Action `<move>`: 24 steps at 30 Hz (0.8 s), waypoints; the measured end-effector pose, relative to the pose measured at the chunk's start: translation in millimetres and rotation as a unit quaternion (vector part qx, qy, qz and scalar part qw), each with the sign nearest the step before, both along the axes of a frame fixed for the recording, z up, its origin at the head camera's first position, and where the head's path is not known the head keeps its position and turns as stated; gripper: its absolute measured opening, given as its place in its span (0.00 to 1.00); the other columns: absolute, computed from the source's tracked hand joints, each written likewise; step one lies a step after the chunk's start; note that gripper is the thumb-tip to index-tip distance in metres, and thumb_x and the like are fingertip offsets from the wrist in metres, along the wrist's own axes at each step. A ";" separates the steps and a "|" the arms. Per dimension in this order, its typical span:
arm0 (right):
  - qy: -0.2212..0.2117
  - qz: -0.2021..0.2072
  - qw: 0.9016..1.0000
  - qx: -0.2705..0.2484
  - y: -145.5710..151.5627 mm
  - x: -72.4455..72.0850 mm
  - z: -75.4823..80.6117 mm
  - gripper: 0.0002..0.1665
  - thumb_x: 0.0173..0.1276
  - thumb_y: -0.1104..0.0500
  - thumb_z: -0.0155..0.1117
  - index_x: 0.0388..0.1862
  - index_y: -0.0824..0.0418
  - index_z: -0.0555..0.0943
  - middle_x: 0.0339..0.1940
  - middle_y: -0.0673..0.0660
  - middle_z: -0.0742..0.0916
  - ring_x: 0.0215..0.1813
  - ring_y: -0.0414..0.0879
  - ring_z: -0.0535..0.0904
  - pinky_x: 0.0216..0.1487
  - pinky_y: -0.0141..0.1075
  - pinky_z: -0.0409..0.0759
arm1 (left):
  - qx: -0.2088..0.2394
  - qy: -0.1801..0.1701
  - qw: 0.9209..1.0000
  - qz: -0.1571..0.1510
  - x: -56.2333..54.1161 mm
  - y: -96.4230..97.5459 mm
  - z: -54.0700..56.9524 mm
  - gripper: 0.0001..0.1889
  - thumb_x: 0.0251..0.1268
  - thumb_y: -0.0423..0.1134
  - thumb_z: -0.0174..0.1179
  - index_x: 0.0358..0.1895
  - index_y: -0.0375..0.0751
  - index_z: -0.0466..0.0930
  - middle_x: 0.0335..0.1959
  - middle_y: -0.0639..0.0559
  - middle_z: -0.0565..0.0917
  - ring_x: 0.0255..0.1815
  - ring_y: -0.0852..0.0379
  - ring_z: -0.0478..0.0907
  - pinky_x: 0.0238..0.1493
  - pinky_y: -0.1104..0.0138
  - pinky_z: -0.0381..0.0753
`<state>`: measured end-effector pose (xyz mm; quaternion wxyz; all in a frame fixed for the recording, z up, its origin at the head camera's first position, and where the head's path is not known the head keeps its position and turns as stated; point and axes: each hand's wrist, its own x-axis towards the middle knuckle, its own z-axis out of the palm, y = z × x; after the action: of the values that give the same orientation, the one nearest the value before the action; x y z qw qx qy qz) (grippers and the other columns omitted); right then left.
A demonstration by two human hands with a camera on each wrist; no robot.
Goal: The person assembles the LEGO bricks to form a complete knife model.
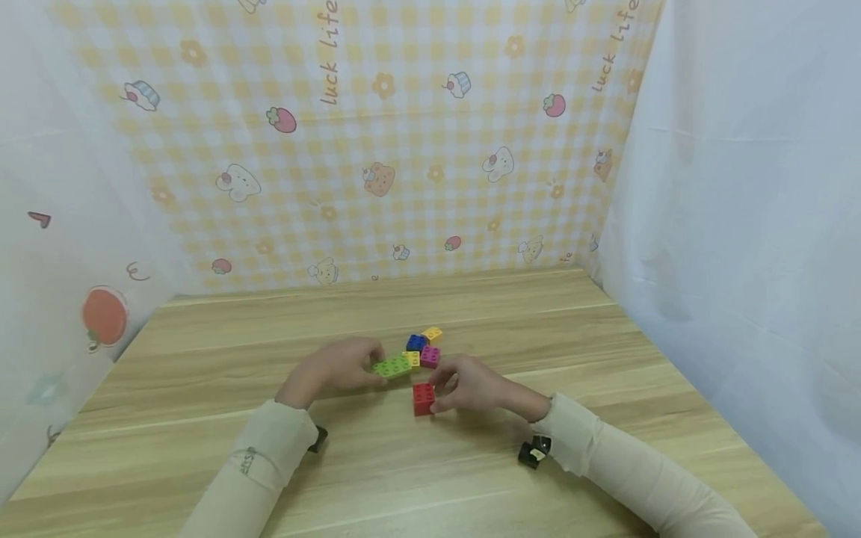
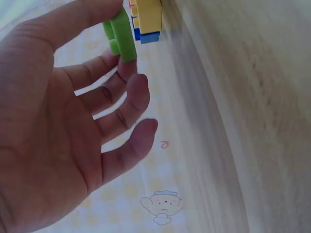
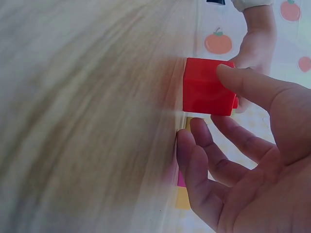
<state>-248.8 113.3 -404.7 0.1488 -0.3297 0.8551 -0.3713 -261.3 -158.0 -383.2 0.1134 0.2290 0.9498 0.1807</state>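
With thumb and fingertips, my left hand (image 1: 344, 364) pinches a long lime-green toy building brick (image 1: 392, 367), studs up in the head view. The left wrist view shows the green brick (image 2: 125, 39) end-on, the lower fingers loosely bent and away from it. To the right, my right hand (image 1: 474, 385) holds a red square brick (image 1: 424, 400) between thumb and forefinger. In the right wrist view the thumb lies against the side of the red brick (image 3: 206, 87), while the other fingers curve below it without touching. The red brick is nearer to me than the green one.
Just beyond the hands, a small yellow brick (image 1: 413, 359), a magenta brick (image 1: 430, 356), a dark blue brick (image 1: 416, 343) and an orange-yellow brick (image 1: 433, 333) sit clustered. The wooden table (image 1: 269, 486) meets a checked cloth (image 1: 417, 217) at the back.
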 end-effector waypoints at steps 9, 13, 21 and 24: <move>-0.019 0.009 1.000 -0.015 1.4 -2.3 -3.8 0.18 0.56 0.61 0.78 0.44 0.63 0.83 0.40 0.53 0.87 0.45 0.51 0.84 0.43 0.34 0.82 | 0.040 0.001 0.998 -0.040 3.6 11.9 -0.2 0.17 0.61 0.49 0.68 0.50 0.47 0.80 0.46 0.56 0.81 0.35 0.61 0.75 0.44 0.61 0.77; -0.025 0.015 0.999 -0.022 2.1 -3.4 -5.0 0.17 0.56 0.61 0.78 0.44 0.62 0.83 0.39 0.52 0.87 0.45 0.50 0.84 0.44 0.34 0.82 | 0.052 0.002 0.997 -0.063 5.2 16.6 2.2 0.17 0.62 0.49 0.68 0.49 0.45 0.79 0.46 0.54 0.81 0.34 0.60 0.75 0.41 0.61 0.77; -0.023 0.011 1.000 -0.015 1.7 -5.7 -7.5 0.19 0.55 0.62 0.78 0.45 0.61 0.83 0.39 0.54 0.86 0.42 0.46 0.83 0.44 0.34 0.82 | 0.070 -0.002 0.993 -0.091 8.5 25.5 5.1 0.17 0.61 0.50 0.69 0.48 0.46 0.80 0.43 0.57 0.81 0.34 0.60 0.76 0.40 0.62 0.77; -0.026 0.011 0.999 -0.017 1.6 -6.1 -8.1 0.21 0.55 0.62 0.78 0.47 0.60 0.83 0.40 0.52 0.86 0.44 0.47 0.82 0.46 0.34 0.81 | 0.074 -0.004 0.992 -0.098 9.6 28.1 5.1 0.16 0.61 0.50 0.69 0.47 0.47 0.80 0.41 0.59 0.80 0.33 0.60 0.75 0.38 0.62 0.77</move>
<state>-254.8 114.9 -412.8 0.1699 -0.3321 0.8408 -0.3924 -251.7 -129.9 -378.2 0.1168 0.3281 0.9063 0.2394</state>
